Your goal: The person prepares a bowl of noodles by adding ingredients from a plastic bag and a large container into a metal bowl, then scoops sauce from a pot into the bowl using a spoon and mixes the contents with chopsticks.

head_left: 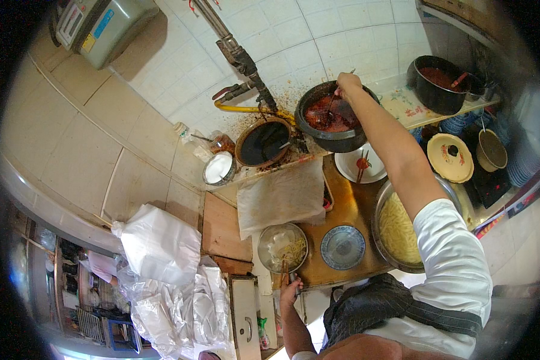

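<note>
My right hand (348, 84) reaches far forward, closed round the handle of a spoon (331, 107), whose lower end is in red chili sauce (318, 114). A dark round pot (336, 142) on the shelf holds that sauce. Near the counter's front edge, my left hand (290, 291) grips the handle of a metal pan (263, 252) with some pale noodles inside. A pair of chopsticks (284, 264) rises from the same hand into the pan. Beside it stands a blue-patterned bowl (343, 247), apparently with nothing in it. My right forearm passes above a large basin (383, 240) of pale yellow strips.
On the shelf are a brown bowl of dark liquid (263, 144), a bowl of white powder (219, 167) and another black pot (438, 99). A white plate (345, 163) carries red-tipped utensils. Plastic bags (162, 240) lie left; a yellow lid (449, 157) rests right.
</note>
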Demonstrator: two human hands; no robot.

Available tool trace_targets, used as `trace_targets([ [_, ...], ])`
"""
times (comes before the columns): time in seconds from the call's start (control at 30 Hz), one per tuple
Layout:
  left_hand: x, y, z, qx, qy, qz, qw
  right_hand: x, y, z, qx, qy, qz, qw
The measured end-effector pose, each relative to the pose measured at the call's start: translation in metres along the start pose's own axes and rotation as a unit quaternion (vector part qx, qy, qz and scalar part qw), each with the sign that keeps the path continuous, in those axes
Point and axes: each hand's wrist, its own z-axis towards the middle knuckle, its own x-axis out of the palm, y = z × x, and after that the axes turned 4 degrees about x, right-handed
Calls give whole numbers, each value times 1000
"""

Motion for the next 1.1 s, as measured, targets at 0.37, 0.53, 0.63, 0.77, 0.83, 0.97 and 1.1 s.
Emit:
trace_targets([
  [0.37,9,-8,-2,-5,-10,44,999,-36,1,9,-296,28,-234,926],
  [0.53,-14,12,14,-2,39,1,999,-60,4,-46,-495,209,-615,577],
  [0.63,11,-10,-3,-6,12,16,1000,-66,-2,-69,-482,232,-695,480],
  [0.77,15,-19,-15,19,0,13,1000,-49,5,-94,-438,281,-695,496],
  [0.83,10,-13,-9,20,22,1,1000,-41,11,-103,-347,315,-650,598],
  [0.97,15,-17,-14,11,1,-22,1000,-19,7,-90,-236,366,-442,785],
  [1.1,7,-7,-1,7,22,-16,1000,0,-8,-61,-155,228,-227,934],
])
